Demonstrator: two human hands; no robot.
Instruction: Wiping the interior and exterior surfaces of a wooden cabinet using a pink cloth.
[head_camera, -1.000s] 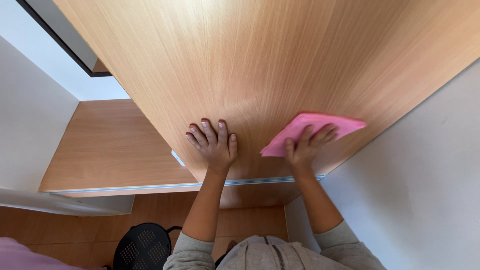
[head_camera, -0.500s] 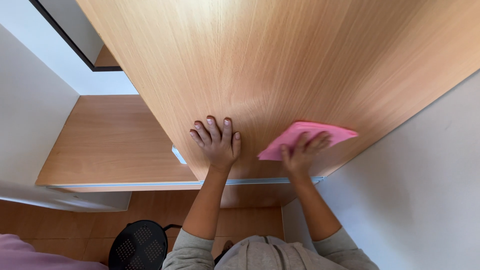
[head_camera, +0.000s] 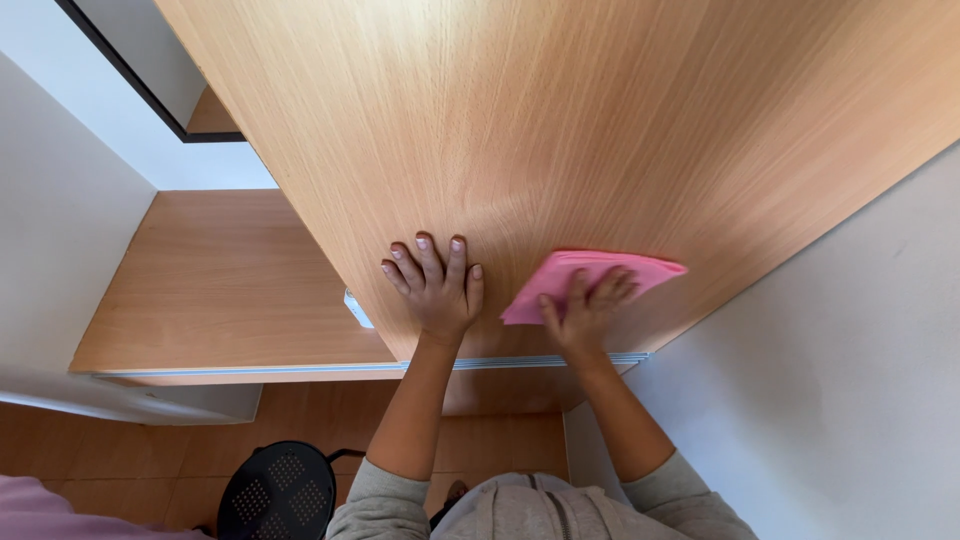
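Note:
My left hand (head_camera: 437, 284) lies flat on a large light wooden panel (head_camera: 560, 130), fingers spread, near the panel's lower edge. Just to its right, my right hand (head_camera: 585, 309) presses a pink cloth (head_camera: 570, 277) against the same panel. The cloth is folded and sticks out from under my fingers toward the panel's right edge. Both forearms reach up from the bottom of the view in grey sleeves.
A lower wooden desk surface (head_camera: 220, 290) lies left of the panel, with a small white object (head_camera: 357, 309) at the panel's edge. White walls (head_camera: 850, 380) flank both sides. A black perforated stool (head_camera: 280, 495) stands on the wooden floor below. A pink item (head_camera: 40, 510) shows bottom left.
My right hand has slid the pink cloth down and left along the panel. The left hand stays flat in about the same spot.

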